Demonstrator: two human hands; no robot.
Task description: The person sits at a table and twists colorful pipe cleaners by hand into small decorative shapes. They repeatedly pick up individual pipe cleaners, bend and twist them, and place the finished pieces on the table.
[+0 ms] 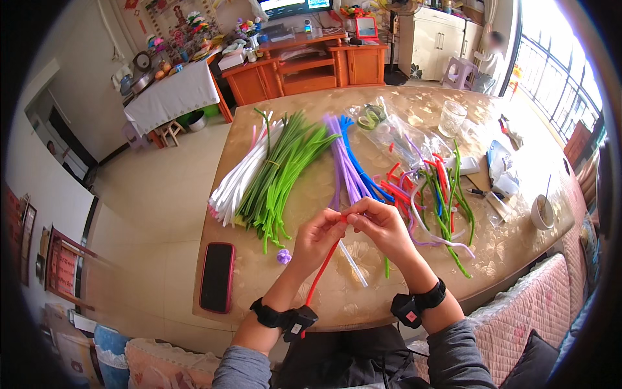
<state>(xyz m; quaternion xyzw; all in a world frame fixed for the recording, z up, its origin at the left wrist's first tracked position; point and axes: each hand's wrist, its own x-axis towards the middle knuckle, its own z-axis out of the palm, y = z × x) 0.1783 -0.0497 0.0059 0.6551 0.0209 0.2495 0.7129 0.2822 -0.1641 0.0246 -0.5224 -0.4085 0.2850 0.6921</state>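
Between the fingertips of my left hand (316, 239) and my right hand (384, 233) I pinch a red pipe cleaner (322, 270) near its upper end. Its long tail hangs past my left wrist toward my lap. Below my hands lies a clear glue stick or rod (354, 265), partly hidden by my fingers. A small purple pipe-cleaner ball (284, 256) sits left of my left hand. Beyond my hands are bundles of white (248, 177), dark green (268, 182), light green (296, 180), purple (346, 170) and blue pipe cleaners (362, 170).
Loose cut pipe cleaners (444, 209) are heaped at the right. A phone (217, 277) lies at the table's left edge. Farther right are a drinking glass (452, 119), a plastic bag (396, 138), a pen (481, 193) and a cup (542, 214). A person (488, 63) is by the balcony.
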